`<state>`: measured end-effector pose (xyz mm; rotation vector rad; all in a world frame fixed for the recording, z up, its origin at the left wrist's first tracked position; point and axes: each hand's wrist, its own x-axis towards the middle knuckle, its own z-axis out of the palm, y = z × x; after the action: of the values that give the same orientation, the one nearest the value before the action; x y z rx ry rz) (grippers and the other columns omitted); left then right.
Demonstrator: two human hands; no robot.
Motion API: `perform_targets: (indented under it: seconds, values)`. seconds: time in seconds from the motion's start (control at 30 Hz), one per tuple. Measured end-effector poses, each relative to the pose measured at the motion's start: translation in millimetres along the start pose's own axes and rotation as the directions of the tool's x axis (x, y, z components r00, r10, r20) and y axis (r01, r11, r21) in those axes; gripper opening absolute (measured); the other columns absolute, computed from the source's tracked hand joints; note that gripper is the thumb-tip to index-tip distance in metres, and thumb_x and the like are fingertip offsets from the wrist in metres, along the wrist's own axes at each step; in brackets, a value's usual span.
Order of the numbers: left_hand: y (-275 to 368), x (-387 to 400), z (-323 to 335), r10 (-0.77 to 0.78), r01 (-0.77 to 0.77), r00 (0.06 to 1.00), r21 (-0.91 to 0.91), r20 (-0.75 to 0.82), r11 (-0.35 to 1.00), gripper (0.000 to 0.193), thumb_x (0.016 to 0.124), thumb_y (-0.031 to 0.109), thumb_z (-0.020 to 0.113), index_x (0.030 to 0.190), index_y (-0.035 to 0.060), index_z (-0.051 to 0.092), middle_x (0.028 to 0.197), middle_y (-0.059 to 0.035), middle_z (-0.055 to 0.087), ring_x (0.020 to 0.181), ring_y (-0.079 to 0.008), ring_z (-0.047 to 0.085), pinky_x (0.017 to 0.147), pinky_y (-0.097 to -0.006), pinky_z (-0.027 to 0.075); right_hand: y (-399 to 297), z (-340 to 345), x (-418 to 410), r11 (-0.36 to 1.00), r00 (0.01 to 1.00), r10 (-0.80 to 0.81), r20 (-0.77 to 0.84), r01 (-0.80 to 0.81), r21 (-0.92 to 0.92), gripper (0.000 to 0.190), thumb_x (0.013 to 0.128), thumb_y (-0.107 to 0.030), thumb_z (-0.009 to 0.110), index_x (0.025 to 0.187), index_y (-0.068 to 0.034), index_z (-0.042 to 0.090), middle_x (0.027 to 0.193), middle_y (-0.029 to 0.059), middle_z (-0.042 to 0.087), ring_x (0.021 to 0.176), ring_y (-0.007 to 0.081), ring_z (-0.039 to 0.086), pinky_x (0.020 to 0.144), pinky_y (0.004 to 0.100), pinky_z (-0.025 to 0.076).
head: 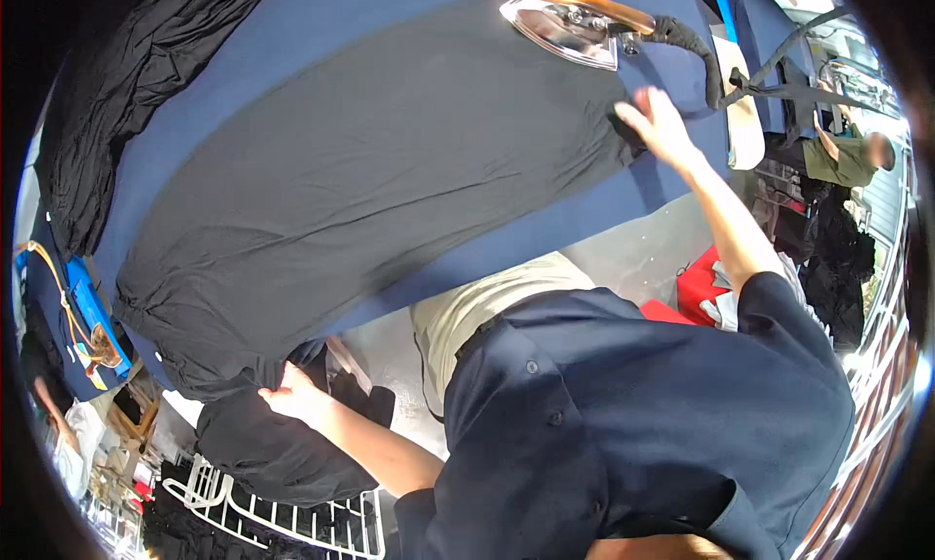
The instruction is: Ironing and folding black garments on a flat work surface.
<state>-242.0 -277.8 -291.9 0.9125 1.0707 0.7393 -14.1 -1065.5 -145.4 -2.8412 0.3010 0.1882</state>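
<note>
A black garment [350, 151] lies spread lengthwise over the blue ironing table [453, 257], with creases along its near side and bunched ends. My left hand [296, 393] pinches its near edge at the lower left, where more black cloth hangs down. At the garment's narrow right end is my right hand [657, 125], thumb and fingers apart beside the gathered cloth; whether it touches the fabric is unclear. Just beyond that hand, a metal iron [566, 27] with a wooden handle rests at the far right of the garment, its wrapped cord running off to the right.
Another crumpled black garment [146, 85] lies along the table's far left. A white wire rack [307, 527] stands below the hanging cloth. Red items [697, 286] are below the table at right. A co-worker [844, 158] stands at far right; another person's arm [55, 410] shows at lower left.
</note>
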Motion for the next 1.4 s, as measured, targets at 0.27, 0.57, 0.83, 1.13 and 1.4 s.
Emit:
perform_targets:
  seconds: [0.27,0.57,0.83,1.13,1.4]
  values:
    - [42.0,31.7,8.4,0.055,0.156,0.841,0.338,-0.539,0.928,0.047,0.100,0.028,0.053,0.139,0.0013,0.052,0.147,-0.0167,0.051,0.131,-0.0366,0.051,0.105,-0.0585,0.048,19.4,11.2,-49.8,0.718,0.803,0.399,0.443,-0.574,0.394,0.048,0.095,-0.049,0.065,0.073,-0.009,0.053,0.069,0.0000,0.056,0.056,0.0068,0.052,0.041,0.0261,0.037]
    - [14.6,21.1,9.5,-0.470,0.542,0.795,0.100,-0.383,0.834,0.044,0.100,0.035,0.052,0.123,-0.0014,0.063,0.126,-0.0128,0.069,0.110,-0.0304,0.067,0.095,-0.0446,0.055,37.2,49.7,-59.7,0.995,0.999,-0.034,-0.004,0.033,-0.096,0.040,0.099,-0.036,0.064,0.082,-0.002,0.049,0.073,0.0243,0.057,0.073,0.0465,0.057,0.064,0.0484,0.046]
    - [22.1,-91.5,220.4,0.387,-0.886,0.328,0.422,0.862,-0.189,0.035,0.098,0.020,0.059,0.112,-0.0117,0.067,0.113,-0.0299,0.068,0.106,-0.0434,0.065,0.098,-0.0477,0.050,-74.8,-29.5,63.7,0.762,0.705,-0.632,-0.322,0.489,-0.424,0.052,0.089,-0.030,0.075,0.129,-0.002,0.058,0.119,0.0208,0.066,0.111,0.0361,0.065,0.095,0.0434,0.053]
    - [-180.1,-441.5,326.9,-0.217,-0.715,-0.696,-0.634,0.685,0.294,0.060,0.090,0.040,0.065,0.141,0.0101,0.051,0.144,-0.0138,0.050,0.138,-0.0350,0.040,0.114,-0.0549,0.030,-183.6,-10.8,121.2,0.941,0.879,-0.339,0.336,0.307,0.144,0.047,0.089,-0.041,0.057,0.121,-0.006,0.063,0.087,0.0211,0.071,0.086,0.0375,0.070,0.078,0.0478,0.055]
    - [-207.3,-470.9,320.1,-0.202,-0.666,-0.637,-0.399,0.744,0.631,0.071,0.086,0.021,0.069,0.147,-0.0037,0.042,0.154,-0.0205,0.041,0.147,-0.0349,0.032,0.121,-0.0511,0.025,-151.0,-16.3,73.8,0.983,0.943,-0.142,0.301,0.097,0.159,0.045,0.092,-0.044,0.055,0.096,-0.003,0.073,0.082,0.0194,0.072,0.082,0.0376,0.072,0.076,0.0460,0.058]
